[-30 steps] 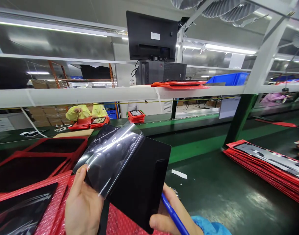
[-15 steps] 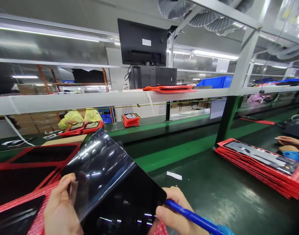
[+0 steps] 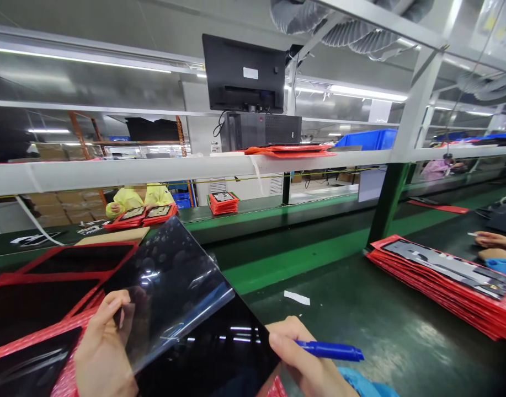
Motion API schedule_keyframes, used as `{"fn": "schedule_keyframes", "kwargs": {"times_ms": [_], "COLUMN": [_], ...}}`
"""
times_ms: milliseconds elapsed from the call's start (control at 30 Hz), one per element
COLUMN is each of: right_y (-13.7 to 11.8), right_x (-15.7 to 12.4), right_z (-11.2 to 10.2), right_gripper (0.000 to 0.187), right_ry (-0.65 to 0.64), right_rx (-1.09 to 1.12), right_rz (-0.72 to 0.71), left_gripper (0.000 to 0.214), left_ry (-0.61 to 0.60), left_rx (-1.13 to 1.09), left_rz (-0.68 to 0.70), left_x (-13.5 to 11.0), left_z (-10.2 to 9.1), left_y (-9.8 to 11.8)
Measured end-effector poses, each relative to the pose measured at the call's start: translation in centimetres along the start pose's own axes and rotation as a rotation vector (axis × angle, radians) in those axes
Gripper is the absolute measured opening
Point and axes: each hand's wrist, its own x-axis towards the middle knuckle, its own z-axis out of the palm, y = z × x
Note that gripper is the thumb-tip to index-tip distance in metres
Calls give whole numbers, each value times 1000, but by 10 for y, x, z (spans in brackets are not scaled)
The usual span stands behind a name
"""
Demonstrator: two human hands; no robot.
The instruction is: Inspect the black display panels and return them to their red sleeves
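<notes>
A glossy black screen panel (image 3: pixel 223 353) is tilted up in front of me. Clear protective film (image 3: pixel 153 325) covers its upper part, with bubbles beneath, and a raised fold crosses the panel. My left hand (image 3: pixel 104 347) is closed at the left edge, thumb and fingers pinching the film; whether it also grips the panel there I cannot tell. On the opposite side, my right hand (image 3: pixel 302 353) pinches the panel's right corner. A blue marker pen (image 3: pixel 333 350) lies in that same hand, pointing out to the right.
Black panels in red bubble sleeves (image 3: pixel 87 259) lie at left. A pile of red sleeves with grey parts (image 3: pixel 438 298) stands at right, beside a co-worker's hand (image 3: pixel 493 241). A white paper strip (image 3: pixel 297 298) lies on the dark green bench (image 3: pixel 339 309). A shelf rail (image 3: pixel 186 172) crosses ahead.
The marker has swung from slanting down to nearly level. My right hand has shifted its grip on the panel corner, and the film's fold lies at a slightly different angle.
</notes>
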Motion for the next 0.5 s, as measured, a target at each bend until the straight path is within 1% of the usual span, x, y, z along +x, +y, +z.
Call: {"fn": "schedule_keyframes", "kwargs": {"times_ms": [33, 100, 167, 267, 400, 500], "right_y": [1, 2, -1, -8, -13, -11], "right_x": [-1, -2, -3, -7, -12, -12], "right_z": [-2, -4, -3, 1, 9, 12], "right_gripper": [34, 34, 38, 41, 35, 39], "right_ry": [32, 48, 49, 129, 221, 250], "right_rx": [-44, -136, -211, -285, -338, -420], "right_rz": [9, 36, 56, 53, 11, -54], "left_gripper": [11, 13, 13, 17, 23, 25], "left_ry": [-19, -83, -142, -229, -327, -340], "left_rx": [-5, 8, 35, 83, 120, 138], "left_rz": [-31, -91, -103, -91, -120, -106], "left_x": [-2, -5, -7, -6, -7, -13], "left_z": [1, 3, 3, -1, -8, -9], "left_y": [3, 6, 6, 0, -9, -11]}}
